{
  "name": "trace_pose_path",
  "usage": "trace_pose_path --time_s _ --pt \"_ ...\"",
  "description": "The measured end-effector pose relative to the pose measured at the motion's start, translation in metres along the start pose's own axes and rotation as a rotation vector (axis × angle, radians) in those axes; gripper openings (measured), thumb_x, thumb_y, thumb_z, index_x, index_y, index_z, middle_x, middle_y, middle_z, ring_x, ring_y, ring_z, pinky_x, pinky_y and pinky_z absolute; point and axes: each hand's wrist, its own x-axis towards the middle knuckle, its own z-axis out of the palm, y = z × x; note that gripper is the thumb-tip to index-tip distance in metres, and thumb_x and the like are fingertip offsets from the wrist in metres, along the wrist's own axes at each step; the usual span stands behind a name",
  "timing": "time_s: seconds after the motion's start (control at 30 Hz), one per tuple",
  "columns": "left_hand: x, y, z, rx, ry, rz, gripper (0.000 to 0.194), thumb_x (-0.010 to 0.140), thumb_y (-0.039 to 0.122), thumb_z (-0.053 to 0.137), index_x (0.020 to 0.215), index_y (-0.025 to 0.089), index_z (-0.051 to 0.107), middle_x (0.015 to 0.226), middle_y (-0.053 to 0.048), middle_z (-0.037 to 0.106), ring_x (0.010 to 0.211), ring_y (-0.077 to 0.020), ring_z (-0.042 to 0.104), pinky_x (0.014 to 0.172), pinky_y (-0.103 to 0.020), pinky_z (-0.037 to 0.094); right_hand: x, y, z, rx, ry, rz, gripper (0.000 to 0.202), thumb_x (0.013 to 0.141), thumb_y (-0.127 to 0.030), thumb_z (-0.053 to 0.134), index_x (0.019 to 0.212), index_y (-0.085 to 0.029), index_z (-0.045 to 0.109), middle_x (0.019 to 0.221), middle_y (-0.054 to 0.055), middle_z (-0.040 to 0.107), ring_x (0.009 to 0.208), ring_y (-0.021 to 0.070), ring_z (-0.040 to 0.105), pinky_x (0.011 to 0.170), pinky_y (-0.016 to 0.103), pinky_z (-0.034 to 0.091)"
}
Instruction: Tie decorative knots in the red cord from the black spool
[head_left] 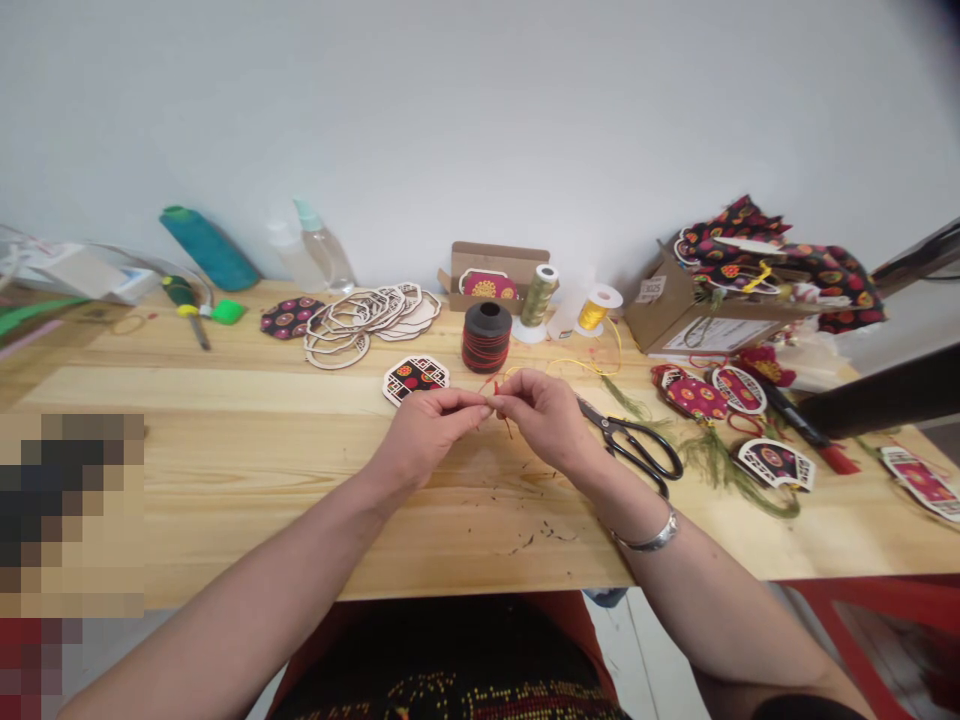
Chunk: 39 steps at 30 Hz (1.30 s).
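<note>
Above the middle of the table, my left hand (431, 428) and my right hand (546, 418) meet fingertip to fingertip. Both are closed in a pinch on a thin red cord (496, 388), whose short ends stick out by the right fingers. Just behind them stands a black spool (486, 340) wound with dark and red cord. A small ornament (417, 379) with a white lattice frame over dark floral cloth lies behind my left hand. Black-handled scissors (634, 440) lie right of my right hand, partly hidden by it.
Pale cut-out frames (371, 322) are piled at the back beside a green thread spool (538, 300) and a yellow one (598, 308). A cardboard box (664, 305) overflows with floral cloth. Tasselled ornaments (694, 392) lie at right. A screwdriver (186, 308) and teal cone (210, 250) are at left.
</note>
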Motion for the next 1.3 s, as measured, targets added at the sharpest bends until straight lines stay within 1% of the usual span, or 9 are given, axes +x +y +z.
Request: trace_pose_path --time_s 0.27,0.4,0.57,0.7,0.83,1.0,1.07,1.17,1.3 --pt "0.001 -0.001 -0.001 -0.020 -0.009 -0.066 0.015 0.064 0.027 0.071 0.074 0.017 0.075 0.054 0.003 0.057 0.050 -0.0070 0.039 0.051 -0.023 0.029 0.000 0.001 0.000 -0.010 -0.022 -0.009 0.012 0.074 -0.022 0.059 0.065 -0.018 0.053 0.062 -0.003 0.055 0.058 0.0100 0.047 0.058 0.024 0.039" --pt "0.002 -0.002 -0.001 -0.130 -0.037 -0.136 0.018 0.061 0.028 0.074 0.073 0.015 0.075 0.052 0.002 0.055 0.048 -0.0058 0.035 0.047 -0.022 0.024 0.000 0.003 0.000 0.001 -0.027 -0.021 0.013 0.074 -0.024 0.060 0.065 -0.018 0.054 0.063 -0.002 0.056 0.058 0.0099 0.046 0.058 0.024 0.038" --pt "0.004 -0.002 -0.002 -0.306 -0.088 -0.241 0.022 0.055 0.026 0.078 0.072 0.013 0.074 0.052 0.001 0.053 0.047 -0.0044 0.035 0.046 -0.021 0.022 0.001 0.001 -0.001 0.119 -0.052 0.015 0.017 0.073 -0.029 0.063 0.065 -0.017 0.053 0.060 -0.004 0.053 0.053 0.0080 0.042 0.052 0.023 0.035" --pt "0.006 -0.002 -0.003 -0.378 -0.126 -0.271 0.023 0.055 0.024 0.079 0.073 0.011 0.074 0.049 0.003 0.048 0.046 -0.0035 0.034 0.045 -0.020 0.020 0.001 -0.001 -0.002 0.240 -0.093 0.038 0.020 0.070 -0.032 0.066 0.066 -0.017 0.054 0.059 -0.005 0.052 0.050 0.0066 0.040 0.049 0.022 0.033" --pt "0.006 -0.002 -0.002 -0.419 -0.141 -0.301 0.021 0.056 0.023 0.079 0.072 0.011 0.074 0.045 0.005 0.043 0.042 -0.0023 0.030 0.045 -0.020 0.017 0.001 -0.001 -0.001 0.261 -0.097 0.046 0.020 0.070 -0.032 0.067 0.067 -0.017 0.054 0.059 -0.005 0.052 0.050 0.0061 0.040 0.048 0.021 0.033" --pt "0.005 0.001 -0.001 -0.426 -0.123 -0.298 0.019 0.056 0.022 0.078 0.070 0.010 0.073 0.044 0.005 0.043 0.041 -0.0015 0.027 0.043 -0.020 0.014 0.001 0.000 -0.001 0.238 -0.097 0.055 0.019 0.071 -0.032 0.066 0.068 -0.016 0.055 0.061 -0.004 0.052 0.051 0.0066 0.041 0.050 0.021 0.034" --pt "0.005 0.002 -0.001 -0.426 -0.115 -0.286 0.019 0.057 0.023 0.078 0.070 0.010 0.073 0.046 0.004 0.044 0.041 -0.0011 0.027 0.043 -0.020 0.013 0.002 0.000 -0.002 0.204 -0.111 0.042 0.019 0.076 -0.034 0.062 0.071 -0.016 0.057 0.063 -0.003 0.054 0.053 0.0070 0.042 0.052 0.022 0.035" --pt "0.006 0.003 -0.002 -0.426 -0.103 -0.266 0.019 0.058 0.025 0.078 0.068 0.010 0.072 0.046 0.005 0.043 0.040 -0.0005 0.025 0.042 -0.019 0.013 0.004 0.000 -0.007 0.102 -0.178 -0.002 0.026 0.085 -0.035 0.050 0.072 -0.015 0.061 0.067 -0.001 0.058 0.057 0.0078 0.045 0.057 0.023 0.037" --pt "0.007 0.002 -0.002 -0.438 -0.050 -0.256 0.019 0.055 0.024 0.080 0.062 0.011 0.069 0.042 0.007 0.038 0.040 -0.0008 0.025 0.041 -0.019 0.013 0.005 0.000 -0.012 -0.040 -0.197 -0.055 0.019 0.082 -0.028 0.055 0.072 -0.015 0.064 0.068 -0.001 0.060 0.063 0.0095 0.048 0.062 0.024 0.038"
